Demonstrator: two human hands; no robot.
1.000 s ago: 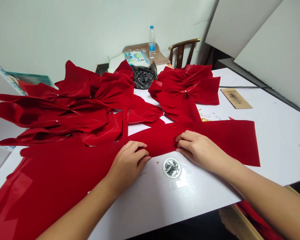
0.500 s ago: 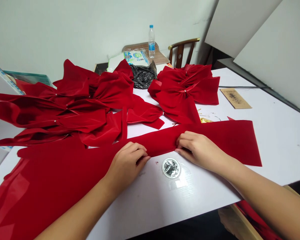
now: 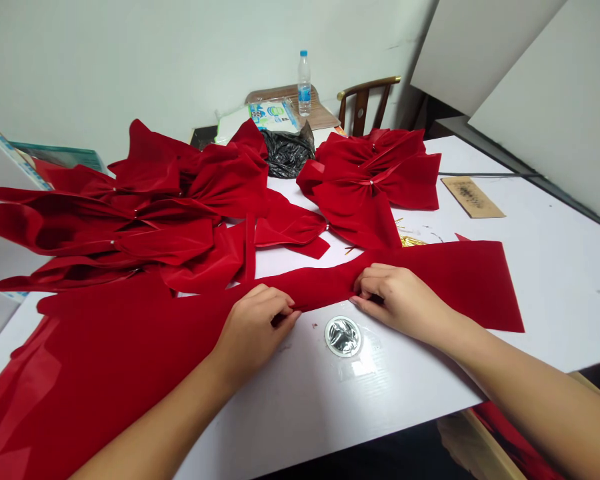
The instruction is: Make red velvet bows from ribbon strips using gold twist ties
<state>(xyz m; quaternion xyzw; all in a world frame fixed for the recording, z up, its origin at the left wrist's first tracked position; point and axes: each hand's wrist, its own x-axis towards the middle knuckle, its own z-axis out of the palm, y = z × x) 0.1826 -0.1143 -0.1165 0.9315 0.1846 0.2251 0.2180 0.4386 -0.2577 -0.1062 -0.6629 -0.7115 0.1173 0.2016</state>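
A long strip of red velvet ribbon (image 3: 463,283) lies across the white table, its right end flat and cut straight. My left hand (image 3: 260,323) is closed on the strip's near edge, thumb below and fingers curled over the cloth. To the right, my right hand (image 3: 400,300) pinches the same edge, with its fingertips gathering the cloth slightly. Between the two hands the strip shows a shallow ripple. On the left, more red velvet (image 3: 100,373) spreads out beneath my left forearm.
Red bows (image 3: 155,220) with pinched centres are piled at the left, and more bows (image 3: 375,173) lie at the back. Gold twist ties (image 3: 411,241), a brown card (image 3: 473,197) and a round silver disc (image 3: 343,337) lie on the table (image 3: 570,280). Behind stands a water bottle (image 3: 304,87).
The cloth between my hands has bunched a little, its top edge now wavy and dipping. Both hands keep nearly the same place.
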